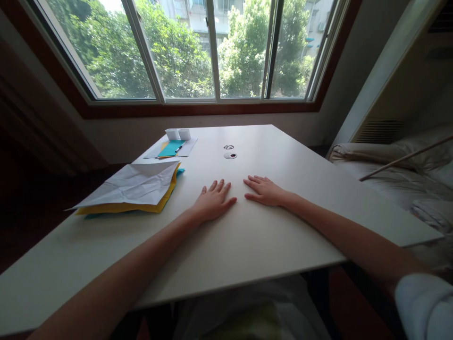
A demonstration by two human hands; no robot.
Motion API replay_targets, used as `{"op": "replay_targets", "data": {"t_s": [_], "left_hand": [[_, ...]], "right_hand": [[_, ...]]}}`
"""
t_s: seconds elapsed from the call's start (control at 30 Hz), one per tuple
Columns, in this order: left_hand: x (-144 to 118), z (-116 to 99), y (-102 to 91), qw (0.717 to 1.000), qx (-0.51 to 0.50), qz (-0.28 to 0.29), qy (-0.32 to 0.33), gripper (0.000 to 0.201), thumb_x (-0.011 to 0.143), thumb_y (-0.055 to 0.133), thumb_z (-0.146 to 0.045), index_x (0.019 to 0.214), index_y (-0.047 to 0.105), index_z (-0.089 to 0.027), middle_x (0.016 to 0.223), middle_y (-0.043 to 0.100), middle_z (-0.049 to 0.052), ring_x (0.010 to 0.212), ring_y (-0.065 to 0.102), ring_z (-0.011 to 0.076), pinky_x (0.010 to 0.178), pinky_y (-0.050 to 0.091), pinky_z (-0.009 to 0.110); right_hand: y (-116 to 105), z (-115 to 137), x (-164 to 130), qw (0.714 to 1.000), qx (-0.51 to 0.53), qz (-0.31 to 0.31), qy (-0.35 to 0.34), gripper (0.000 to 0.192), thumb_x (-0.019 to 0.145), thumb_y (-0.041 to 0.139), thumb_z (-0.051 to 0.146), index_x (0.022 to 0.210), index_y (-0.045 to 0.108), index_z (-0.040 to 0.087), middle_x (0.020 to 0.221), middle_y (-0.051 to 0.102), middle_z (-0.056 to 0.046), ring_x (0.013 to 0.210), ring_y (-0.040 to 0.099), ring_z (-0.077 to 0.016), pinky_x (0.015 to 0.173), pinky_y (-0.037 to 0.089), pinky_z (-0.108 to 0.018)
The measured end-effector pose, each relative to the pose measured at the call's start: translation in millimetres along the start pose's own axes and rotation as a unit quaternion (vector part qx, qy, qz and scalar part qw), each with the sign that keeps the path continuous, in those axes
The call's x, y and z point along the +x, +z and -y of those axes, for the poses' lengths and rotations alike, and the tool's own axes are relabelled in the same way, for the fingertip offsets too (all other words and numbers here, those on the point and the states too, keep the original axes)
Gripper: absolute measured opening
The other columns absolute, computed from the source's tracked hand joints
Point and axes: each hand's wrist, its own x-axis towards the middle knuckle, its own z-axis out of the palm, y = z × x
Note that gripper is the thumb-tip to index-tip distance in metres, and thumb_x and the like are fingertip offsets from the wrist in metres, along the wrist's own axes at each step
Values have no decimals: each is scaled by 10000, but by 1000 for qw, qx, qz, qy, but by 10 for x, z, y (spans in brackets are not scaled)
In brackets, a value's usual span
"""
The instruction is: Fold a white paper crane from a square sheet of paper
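Observation:
My left hand (pixel 212 200) lies flat, palm down, on the white table (pixel 300 189), fingers slightly spread and holding nothing. My right hand (pixel 265 190) rests palm down a little to its right, fingers apart, also holding nothing. The two hands are close but do not touch. To the left of my left hand sits a stack of paper sheets: a creased white sheet (pixel 138 185) on top of a yellow sheet (pixel 120 208), with a teal sheet edge showing beneath.
Farther back lie a teal sheet (pixel 171 148) on white paper with a pen (pixel 179 148), and two small white boxes (pixel 178 133). Two round cable holes (pixel 230 151) sit mid-table. A wide window lies behind; a covered sofa (pixel 406 179) is at right.

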Motion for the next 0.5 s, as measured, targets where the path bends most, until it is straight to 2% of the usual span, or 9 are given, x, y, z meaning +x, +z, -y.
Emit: {"op": "replay_targets", "data": {"t_s": [0.5], "left_hand": [[-6, 1, -11, 1000, 0, -1, -3, 753, 845, 127, -662, 1440, 172, -202, 1506, 118, 100, 1375, 95, 295, 1046, 182, 523]], "right_hand": [[-14, 15, 0, 1000, 4, -3, 3, 757, 828, 254, 667, 1413, 285, 186, 1473, 251, -127, 1349, 232, -285, 1079, 186, -443]]}}
